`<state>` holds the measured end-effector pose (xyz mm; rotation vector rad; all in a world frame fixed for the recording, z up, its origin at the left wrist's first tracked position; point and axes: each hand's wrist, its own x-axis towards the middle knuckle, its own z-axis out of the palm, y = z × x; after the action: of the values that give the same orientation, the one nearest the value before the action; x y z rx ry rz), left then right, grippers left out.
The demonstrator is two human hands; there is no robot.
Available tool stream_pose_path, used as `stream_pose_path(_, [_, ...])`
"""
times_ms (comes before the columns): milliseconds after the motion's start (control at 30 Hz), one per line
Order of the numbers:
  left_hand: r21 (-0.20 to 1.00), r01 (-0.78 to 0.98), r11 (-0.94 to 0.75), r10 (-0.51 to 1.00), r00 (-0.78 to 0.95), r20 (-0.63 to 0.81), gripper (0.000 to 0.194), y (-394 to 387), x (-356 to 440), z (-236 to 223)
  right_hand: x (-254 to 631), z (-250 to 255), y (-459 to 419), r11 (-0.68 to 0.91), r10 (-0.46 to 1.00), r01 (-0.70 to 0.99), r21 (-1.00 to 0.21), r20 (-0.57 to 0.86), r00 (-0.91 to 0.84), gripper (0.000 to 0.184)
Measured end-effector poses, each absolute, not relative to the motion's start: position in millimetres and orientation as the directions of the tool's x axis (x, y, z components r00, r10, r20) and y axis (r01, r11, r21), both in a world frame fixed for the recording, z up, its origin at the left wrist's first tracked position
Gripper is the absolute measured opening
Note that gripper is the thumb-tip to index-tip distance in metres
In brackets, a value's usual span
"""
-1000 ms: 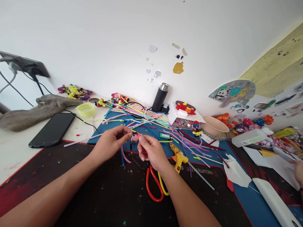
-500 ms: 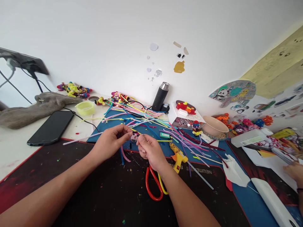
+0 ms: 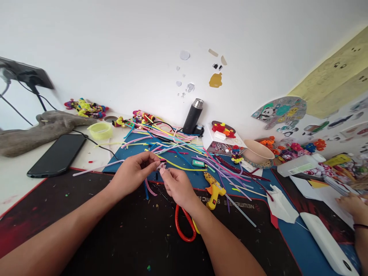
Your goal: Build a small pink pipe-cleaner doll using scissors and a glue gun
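My left hand [image 3: 140, 168] is closed in a pinch over the dark mat. Its fingertips hold a small pink-and-white piece [image 3: 162, 166], whose exact kind is too small to tell. My right hand [image 3: 177, 186], with fingers curled and thumb forward, pinches the same piece from the other side. Just below my right wrist lie the red handle loop [image 3: 184, 227] and part of a yellow loop of what look like scissors, partly hidden by the forearm. To the right, a yellow glue gun [image 3: 213, 191] lies on the mat with a glue stick in it.
Many coloured pipe cleaners [image 3: 172, 143] spread behind my hands. A black thermos [image 3: 192, 119] stands by the wall. A phone [image 3: 57, 155] lies left, near a pale yellow coil [image 3: 100, 131]. At right are a beige bowl [image 3: 255, 153], white tissue [image 3: 281, 205] and another person's hand [image 3: 349, 203].
My right thumb and fingers have come up against the left fingertips, meeting at the small pink-and-white piece. The view has shifted slightly, and the other person's hand shows more.
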<state>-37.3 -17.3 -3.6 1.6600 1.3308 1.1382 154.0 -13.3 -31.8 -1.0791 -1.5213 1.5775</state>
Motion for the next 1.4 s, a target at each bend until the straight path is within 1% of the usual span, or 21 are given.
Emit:
stream_pose_path(200, [0.907, 0.352, -0.229, 0.973, 0.085, 0.213, 0.037, -17.7, -36.5, -4.1, 149.5, -33.7, -17.4, 0.031, 0.930, 0.253, -0.967, -0.065, -0.362, 0.051])
stream_pose_path(467, [0.903, 0.364, -0.230, 0.973, 0.082, 0.214, 0.035, -19.6, -34.1, -1.2, 144.6, -33.5, -17.3, 0.079, 0.944, 0.319, -0.945, -0.032, -0.328, 0.046])
stream_pose_path(633, [0.905, 0.355, -0.233, 0.973, 0.093, 0.213, 0.034, -20.2, -33.2, 0.0, 144.2, -33.0, -17.2, 0.056, 0.943, 0.308, -0.950, -0.051, -0.328, 0.042])
stream_pose_path(1033, [0.886, 0.397, -0.240, 0.971, 0.111, 0.213, 0.036, -20.9, -31.4, 2.0, 145.6, -35.6, -16.1, -0.005, 0.936, 0.280, -0.960, -0.103, -0.338, 0.042])
stream_pose_path(1200, [0.885, 0.405, -0.230, 0.973, 0.118, 0.199, 0.037, -21.2, -31.2, 3.8, 145.5, -35.7, -15.4, -0.014, 0.936, 0.276, -0.961, -0.110, -0.336, 0.043])
stream_pose_path(1400, [0.894, 0.386, -0.228, 0.973, 0.131, 0.191, 0.034, -21.4, -31.2, 0.8, 145.6, -34.7, -15.1, -0.002, 0.934, 0.287, -0.958, -0.104, -0.341, 0.043])
